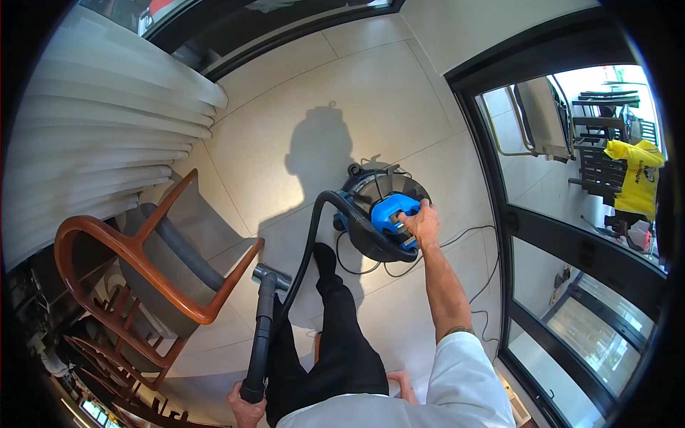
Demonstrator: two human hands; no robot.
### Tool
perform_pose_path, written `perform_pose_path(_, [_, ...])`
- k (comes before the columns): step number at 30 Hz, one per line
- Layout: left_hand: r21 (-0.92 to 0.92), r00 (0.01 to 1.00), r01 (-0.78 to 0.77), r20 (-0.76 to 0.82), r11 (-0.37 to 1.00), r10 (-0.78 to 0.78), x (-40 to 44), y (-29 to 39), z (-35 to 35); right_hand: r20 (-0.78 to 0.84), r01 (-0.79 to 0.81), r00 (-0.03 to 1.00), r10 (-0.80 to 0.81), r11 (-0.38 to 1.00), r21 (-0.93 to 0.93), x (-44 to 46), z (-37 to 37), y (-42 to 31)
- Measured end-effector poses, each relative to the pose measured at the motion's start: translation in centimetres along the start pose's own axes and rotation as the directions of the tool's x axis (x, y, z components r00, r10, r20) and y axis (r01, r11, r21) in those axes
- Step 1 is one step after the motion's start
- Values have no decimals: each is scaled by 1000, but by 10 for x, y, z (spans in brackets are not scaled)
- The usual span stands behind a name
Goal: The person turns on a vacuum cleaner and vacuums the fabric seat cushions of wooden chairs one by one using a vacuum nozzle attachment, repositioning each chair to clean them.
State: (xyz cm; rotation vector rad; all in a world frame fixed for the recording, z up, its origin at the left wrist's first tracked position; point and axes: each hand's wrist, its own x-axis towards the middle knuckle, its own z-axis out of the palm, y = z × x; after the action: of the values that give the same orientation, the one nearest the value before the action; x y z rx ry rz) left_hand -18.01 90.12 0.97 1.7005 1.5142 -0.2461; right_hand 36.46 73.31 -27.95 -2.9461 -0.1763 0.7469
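Judging by your hands, you are at a handling step on the blue-topped black canister vacuum point(362, 244), which stands on the pale tiled floor point(399, 107) in front of you. Your right hand point(422, 225) reaches down onto its bright blue plastic top point(387, 210), thumb and fingers spread over the side nearest you; whether the fingers are clamped on a grip or only pressing, you cannot tell from here. Your left hand point(246, 408) has its fingers closed around the end of the straight black plastic tube point(260, 349), whose dark grey T-shaped head point(280, 278) points away from you, left of the vacuum.

Any move from this pose calls for a firm hold on the tube and some slack in the ribbed black hose point(312, 235) that arches off the vacuum's left side.

Mind the edges: the reddish-brown wooden armchair point(146, 260) stands left of the vacuum, its arm tip just beside the T-shaped head. The black metal door frame point(564, 234) rises to the right, with the thin black cable point(471, 230) trailing between. Your black shoe point(325, 258) is near a cable loop beside the vacuum. Beyond the vacuum, the tiles give you the widest room.
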Motion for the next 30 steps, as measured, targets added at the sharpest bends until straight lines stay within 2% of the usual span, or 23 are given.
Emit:
perform_pose_path(2, [-15, 999, 39, 26, 999, -39, 1, 1, 3, -22, 3, 1000, -3, 1000, -17, 0, 5, -5])
perform_pose_path(4, [8, 1000, 20, -23, 1000, -20, 6, -2, 8, -53, 0, 999, -1, 1000, -30, -2, 8, 0])
perform_pose_path(6, [17, 1000, -17, -8, 1000, 17, 12, -2, 7, -37, 45, 998, -44, 998, 38, -1, 3, 6])
perform_pose_path(8, [25, 999, -21, -39, 999, 22, 11, -4, 12, 18, -32, 999, 34, 998, -55, -10, -3, -4])
perform_pose_path(9, [6, 998, -52, -30, 999, 52, 11, -7, 17, -173, 105, 977, -123, 988, -111, -23, 2, -4])
perform_pose_path(10, [-10, 996, -72, -48, 997, 71, 6, -3, 12, -349, 250, 890, -293, 954, -163, -44, 14, -12])
perform_pose_path(11, [-30, 996, -86, -24, 996, 85, 6, 25, 6, -319, 299, 890, -324, 946, -126, -75, 9, -41])
perform_pose_path(12, [-54, 992, -118, -46, 992, 115, 6, 36, 8, -345, 511, 814, -468, 858, 42, -104, 22, -58])
perform_pose_path(13, [-112, 986, -138, -113, 984, 126, 7, 44, 15, 74, 353, 867, -493, 711, 608, -136, 25, -81])
perform_pose_path(14, [-131, 977, -167, -155, 977, 146, 6, 53, 21, 276, -18, 816, -508, 455, 890, -188, 24, -114])
perform_pose_path(15, [-185, 984, -145, -129, 972, 122, 8, 62, 24, 423, -329, 697, -578, 267, 906, -247, -21, -161])
perform_pose_path(16, [-193, 975, -206, -124, 959, 184, 9, 58, 33, 404, -365, 680, -612, 195, 910, -296, -32, -184])
perform_pose_path(17, [-245, 967, -248, -123, 937, 224, 7, 57, 36, 368, -324, 592, -717, 207, 923, -340, -68, -217])
perform_pose_path(18, [-286, 970, -229, -143, 930, 195, 4, 61, 38, 499, -444, 604, -621, 257, 858, -378, -97, -238])
perform_pose_path(19, [-330, 974, -213, -151, 920, 171, 1, 63, 36, 471, -390, 653, -593, 269, 880, -398, -94, -244])
perform_pose_path(20, [-392, 988, -150, -89, 908, 124, -3, 60, 32, 439, -297, 670, -599, 326, 898, -410, -92, -250])
perform_pose_path(21, [-411, 986, -164, -100, 897, 134, -4, 53, 29, 404, -198, 685, -606, 378, 904, -418, -93, -255])
perform_pose_path(22, [-442, 989, -149, -69, 885, 132, -6, 46, 24, 392, -173, 690, -609, 386, 906, -428, -96, -259])
perform_pose_path(24, [-496, 988, -145, -22, 856, 155, -8, 29, 5, 330, 109, 653, -682, 516, 850, -453, -102, -271])
perform_pose_path(25, [-510, 986, -153, -26, 847, 162, -8, 15, -2, 323, 125, 653, -685, 519, 846, -469, -98, -276])
perform_pose_path(27, [-608, 977, -178, -17, 774, 212, -9, -17, -16, 134, 383, 601, -788, 431, 817, -504, -83, -287])
perform_pose_path(28, [-625, 978, -143, 28, 767, 205, -10, -36, -32, 8, 487, 581, -814, 355, 798, -528, -73, -298])
perform_pose_path(30, [-600, 964, -131, 108, 789, 243, -3, -77, -55, 16, 518, 601, -799, 404, 754, -566, -51, -317])
